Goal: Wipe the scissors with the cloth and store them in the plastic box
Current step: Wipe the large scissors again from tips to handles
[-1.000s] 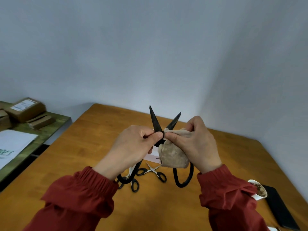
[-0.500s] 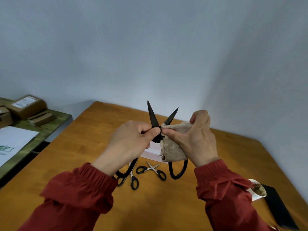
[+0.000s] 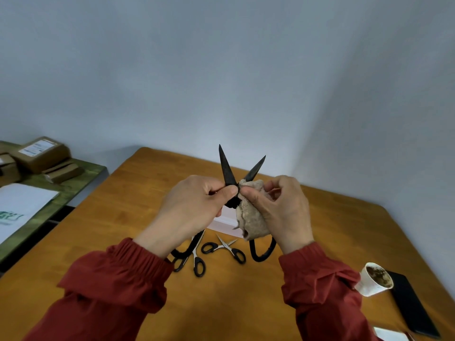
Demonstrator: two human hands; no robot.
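Large black scissors [image 3: 226, 168] stand upright above the wooden table [image 3: 344, 230], their blades spread apart and pointing up. My left hand [image 3: 189, 210] pinches them at the pivot. My right hand [image 3: 283, 207] grips a bunched beige cloth [image 3: 248, 217] and presses it against the base of the right blade. The black handle loops hang below both hands. Two small scissors with black handles, one pair [image 3: 225, 247] and another [image 3: 197, 257], lie on the table beneath. A pale pink flat thing [image 3: 225, 223] lies behind them, mostly hidden; I cannot tell if it is the plastic box.
A white paper cup [image 3: 374, 279] with brown residue lies tipped at the right, next to a black phone [image 3: 411, 306]. A green side table [image 3: 61, 190] on the left carries cardboard boxes [image 3: 41, 153] and a white sheet [image 3: 17, 210]. A grey wall closes the back.
The scissors and both hands have stayed almost in place. My right hand's fingers have shifted on the cloth, which now sits a little higher at the base of the right blade.
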